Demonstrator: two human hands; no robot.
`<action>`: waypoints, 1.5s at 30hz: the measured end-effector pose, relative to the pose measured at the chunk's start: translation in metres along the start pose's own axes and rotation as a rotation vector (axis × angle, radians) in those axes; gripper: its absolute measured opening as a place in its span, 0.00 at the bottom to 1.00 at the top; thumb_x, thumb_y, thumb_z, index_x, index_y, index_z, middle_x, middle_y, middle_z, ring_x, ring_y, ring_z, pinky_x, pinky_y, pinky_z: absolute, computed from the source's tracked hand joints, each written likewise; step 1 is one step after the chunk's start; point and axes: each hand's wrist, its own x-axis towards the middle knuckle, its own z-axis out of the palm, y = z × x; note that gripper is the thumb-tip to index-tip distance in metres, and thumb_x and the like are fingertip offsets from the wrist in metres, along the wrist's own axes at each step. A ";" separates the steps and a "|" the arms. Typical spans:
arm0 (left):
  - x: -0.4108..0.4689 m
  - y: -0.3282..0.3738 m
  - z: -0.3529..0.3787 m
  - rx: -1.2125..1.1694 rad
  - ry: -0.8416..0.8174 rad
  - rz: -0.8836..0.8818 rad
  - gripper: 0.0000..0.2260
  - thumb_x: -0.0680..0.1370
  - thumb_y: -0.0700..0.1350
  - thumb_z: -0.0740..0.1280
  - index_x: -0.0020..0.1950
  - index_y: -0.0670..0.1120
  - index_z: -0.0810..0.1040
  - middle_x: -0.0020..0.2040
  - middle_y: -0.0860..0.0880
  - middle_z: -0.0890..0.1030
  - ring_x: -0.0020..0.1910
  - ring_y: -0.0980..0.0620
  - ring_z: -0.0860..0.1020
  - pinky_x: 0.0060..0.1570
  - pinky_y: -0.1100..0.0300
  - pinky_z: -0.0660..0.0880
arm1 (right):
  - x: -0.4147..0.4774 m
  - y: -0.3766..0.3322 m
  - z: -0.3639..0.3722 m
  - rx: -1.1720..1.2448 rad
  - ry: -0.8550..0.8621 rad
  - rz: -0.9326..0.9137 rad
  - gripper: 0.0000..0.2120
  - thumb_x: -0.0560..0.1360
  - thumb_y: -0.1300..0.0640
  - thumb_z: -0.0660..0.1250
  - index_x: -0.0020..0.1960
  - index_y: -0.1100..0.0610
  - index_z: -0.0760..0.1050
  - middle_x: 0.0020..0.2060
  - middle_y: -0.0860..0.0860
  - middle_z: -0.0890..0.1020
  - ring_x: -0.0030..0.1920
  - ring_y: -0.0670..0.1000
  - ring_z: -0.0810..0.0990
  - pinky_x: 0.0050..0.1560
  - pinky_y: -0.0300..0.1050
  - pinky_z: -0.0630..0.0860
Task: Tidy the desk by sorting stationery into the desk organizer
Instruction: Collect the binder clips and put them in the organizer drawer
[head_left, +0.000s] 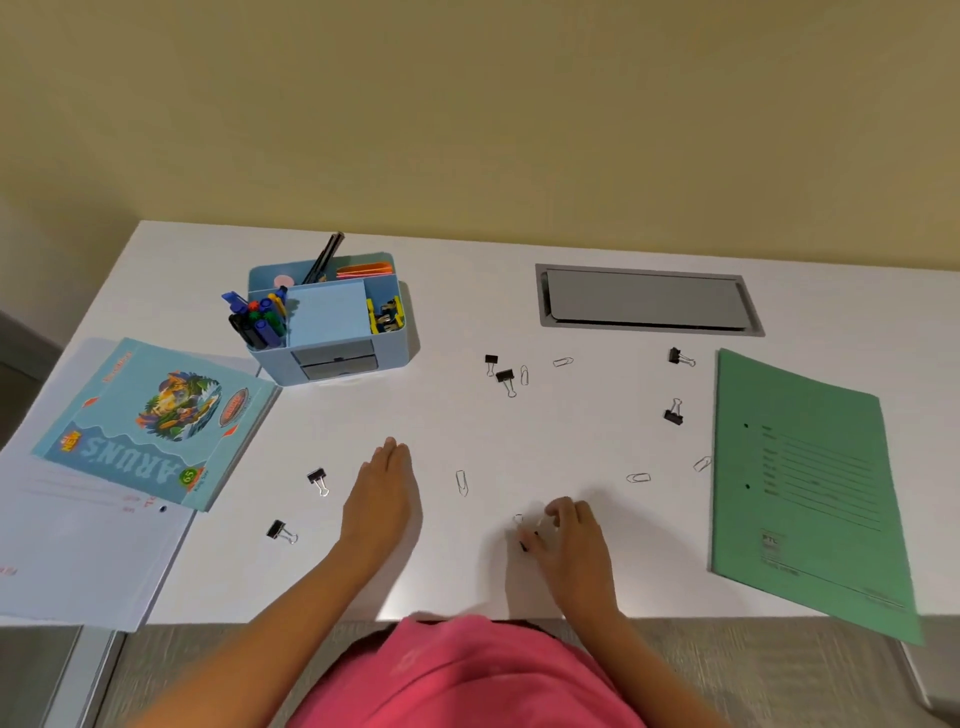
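A light blue desk organizer (332, 358) stands at the back left of the white desk (467, 312), holding markers, pens, a blue note pad and clips. My left hand (382, 501) lies flat on the desk with straight fingers. My right hand (569, 540) curls its fingers round a small black binder clip (522, 540) near the front edge. Several black binder clips are scattered, such as one binder clip (318, 480) left of my left hand and a binder clip pair (501, 371) mid-desk. Wire paper clips lie loose, one paper clip (461, 482) between my hands.
A blue notebook (150, 421) lies on white papers (78, 561) at the left. A green folder (810, 493) sits at the right, overhanging the front edge. A grey cable hatch (647, 301) is set into the desk at the back. A yellow wall rises behind.
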 end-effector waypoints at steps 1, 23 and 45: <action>-0.007 0.004 0.004 -0.034 0.003 0.011 0.22 0.80 0.35 0.53 0.75 0.42 0.60 0.77 0.45 0.58 0.75 0.45 0.60 0.71 0.52 0.63 | 0.000 0.001 0.000 -0.027 -0.038 -0.016 0.17 0.72 0.46 0.70 0.54 0.53 0.69 0.48 0.46 0.70 0.47 0.48 0.73 0.41 0.37 0.67; -0.052 0.116 0.032 -1.763 -0.284 -0.734 0.16 0.82 0.43 0.53 0.51 0.35 0.78 0.40 0.39 0.82 0.37 0.45 0.81 0.29 0.58 0.80 | 0.005 -0.003 -0.070 0.178 -0.157 -0.567 0.13 0.79 0.58 0.60 0.62 0.58 0.73 0.58 0.52 0.74 0.57 0.48 0.72 0.57 0.35 0.68; -0.032 0.137 0.025 -1.902 -0.222 -0.839 0.13 0.81 0.39 0.54 0.43 0.36 0.74 0.38 0.40 0.75 0.36 0.44 0.74 0.27 0.56 0.80 | 0.152 0.098 -0.104 -0.412 -0.002 0.062 0.21 0.81 0.63 0.52 0.73 0.53 0.63 0.72 0.57 0.61 0.68 0.60 0.67 0.64 0.54 0.70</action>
